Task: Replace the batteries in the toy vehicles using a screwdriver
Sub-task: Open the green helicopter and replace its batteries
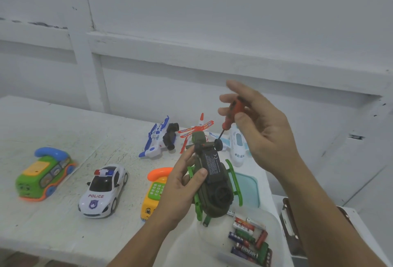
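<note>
Head camera, looking down on a white painted table (63, 230): a person's left hand (180, 190) grips a dark olive-green plastic toy helicopter (214, 184) turned belly-up above the table's near right part, thumb pressed on its underside and fingers wrapped round the far side, bright green skids sticking out on both flanks. The right hand (261, 126) hovers just above and behind it, thumb and fingertips pinched on the red-and-black handle of a small screwdriver (231, 116); the dark shaft slants down and left toward the helicopter's far end, and whether the tip touches the toy cannot be told.

Directly below the helicopter sits a clear plastic tub (274, 224) holding a jumble of loose AA batteries (248, 239) in red, green and blue wrappers. On the table to the left stand a white police car (102, 190), a green and orange toy telephone car with a blue handset (44, 173), and a yellow toy phone with an orange handset (155, 192), partly hidden by the left wrist. Farther back lie a white-and-blue toy jet (155, 139), a red-and-white toy helicopter (197, 128) and a white airliner (238, 145).
</note>
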Motion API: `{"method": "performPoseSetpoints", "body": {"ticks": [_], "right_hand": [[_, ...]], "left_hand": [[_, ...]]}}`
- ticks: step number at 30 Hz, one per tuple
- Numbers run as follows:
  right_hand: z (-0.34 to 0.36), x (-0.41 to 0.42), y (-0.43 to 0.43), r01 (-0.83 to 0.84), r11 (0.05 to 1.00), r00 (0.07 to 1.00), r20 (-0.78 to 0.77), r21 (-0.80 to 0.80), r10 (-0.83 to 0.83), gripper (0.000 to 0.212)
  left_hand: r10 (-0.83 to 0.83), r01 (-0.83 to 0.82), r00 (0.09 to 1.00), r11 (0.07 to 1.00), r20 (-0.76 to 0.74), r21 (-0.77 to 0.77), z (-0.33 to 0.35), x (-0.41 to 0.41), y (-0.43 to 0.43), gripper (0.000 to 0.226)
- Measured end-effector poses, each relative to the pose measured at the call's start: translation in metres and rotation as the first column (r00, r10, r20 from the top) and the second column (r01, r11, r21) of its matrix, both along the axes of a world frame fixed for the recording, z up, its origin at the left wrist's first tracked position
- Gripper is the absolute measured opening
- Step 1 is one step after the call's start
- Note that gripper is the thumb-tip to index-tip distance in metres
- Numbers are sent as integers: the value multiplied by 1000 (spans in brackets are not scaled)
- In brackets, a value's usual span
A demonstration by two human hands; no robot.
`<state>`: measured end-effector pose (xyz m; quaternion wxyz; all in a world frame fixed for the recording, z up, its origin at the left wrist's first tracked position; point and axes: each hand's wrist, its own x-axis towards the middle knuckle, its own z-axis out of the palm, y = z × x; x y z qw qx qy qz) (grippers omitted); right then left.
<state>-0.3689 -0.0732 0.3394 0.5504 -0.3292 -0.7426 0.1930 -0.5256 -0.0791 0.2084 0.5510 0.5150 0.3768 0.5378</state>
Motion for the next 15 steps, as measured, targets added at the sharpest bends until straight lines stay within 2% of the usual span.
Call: {"method": "performPoseSetpoints", "body": {"ticks": [4, 10, 13, 15], "right_hand": [[0, -2, -2, 32, 999, 994, 101, 10, -33, 36], [-5, 5, 4, 39, 995, 991, 130, -94, -27, 51], [-12, 10, 7, 66, 976, 996, 72, -209, -52, 75], [-18, 13, 11, 80, 963, 996, -15, -257, -87, 78]], "left_hand": [[-3, 3, 1000, 1000, -17, 15, 3, 2, 0, 51], [3, -3, 1000, 999, -18, 39, 2, 2, 0, 48], [-2, 2, 1000, 1000, 7, 26, -1, 2, 0, 52], [-4, 4, 1000, 1000, 7, 25, -2, 1, 1, 54]]}}
